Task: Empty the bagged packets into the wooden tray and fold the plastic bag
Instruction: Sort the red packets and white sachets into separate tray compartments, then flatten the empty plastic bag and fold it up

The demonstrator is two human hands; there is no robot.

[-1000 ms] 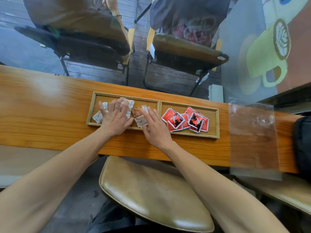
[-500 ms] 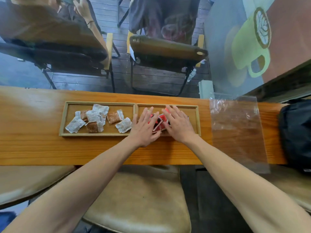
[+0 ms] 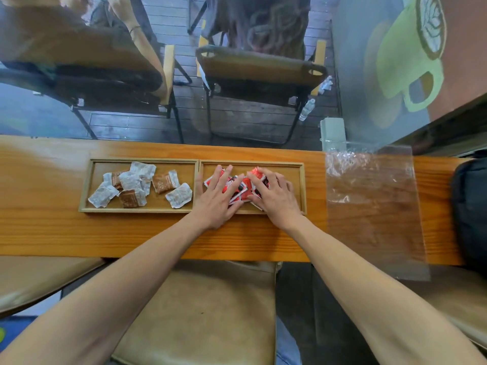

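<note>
A wooden tray (image 3: 198, 180) with two compartments lies on the wooden counter (image 3: 131, 233). Several white and brown packets (image 3: 131, 187) are spread in its left compartment. Several red packets (image 3: 243, 187) lie in the right compartment, bunched together under both my hands. My left hand (image 3: 217, 197) rests flat on their left side with fingers straight and spread. My right hand (image 3: 274, 193) lies flat on their right side, fingertips touching the top packet. The clear plastic bag (image 3: 371, 206) lies flat and empty on the counter to the right of the tray, its near end hanging over the counter edge.
A black bag (image 3: 471, 212) sits at the counter's far right. A tan stool seat (image 3: 200, 312) is below the counter between my arms. Behind the counter is a glass pane, with chairs (image 3: 261, 72) and a seated person beyond it.
Both hands left the white and brown packets in the left compartment and moved right onto the red packets, which are now pushed closer together.
</note>
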